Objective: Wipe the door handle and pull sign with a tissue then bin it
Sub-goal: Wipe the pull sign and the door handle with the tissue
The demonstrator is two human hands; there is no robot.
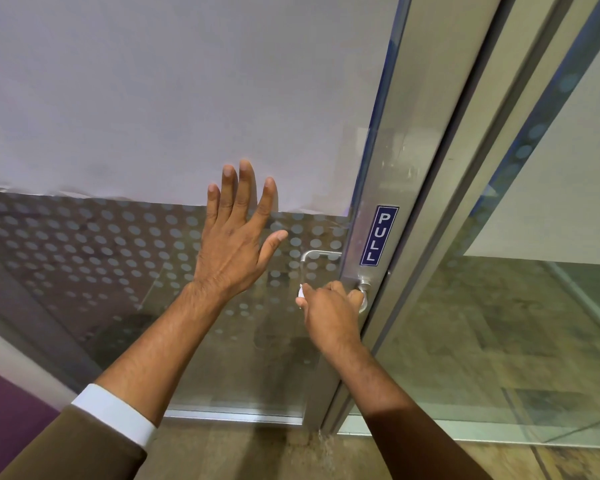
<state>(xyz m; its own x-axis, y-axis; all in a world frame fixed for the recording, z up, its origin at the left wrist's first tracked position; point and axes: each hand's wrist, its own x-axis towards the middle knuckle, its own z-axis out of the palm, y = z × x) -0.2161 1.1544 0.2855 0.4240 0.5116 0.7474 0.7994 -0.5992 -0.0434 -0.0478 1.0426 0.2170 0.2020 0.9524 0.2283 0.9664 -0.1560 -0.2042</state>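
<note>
A blue vertical PULL sign is stuck on the silver door stile. Just below it sits the metal door handle, mostly hidden under my right hand. That hand is closed around the handle with a white tissue bunched inside; only a small corner of tissue pokes out at the left. My left hand is flat on the glass door to the left of the handle, fingers spread, holding nothing. A second handle shows through the glass on the far side.
The glass door has a frosted dot pattern and a large white paper sheet covering its upper part. A silver door frame and another glass panel stand to the right. Tan floor lies below.
</note>
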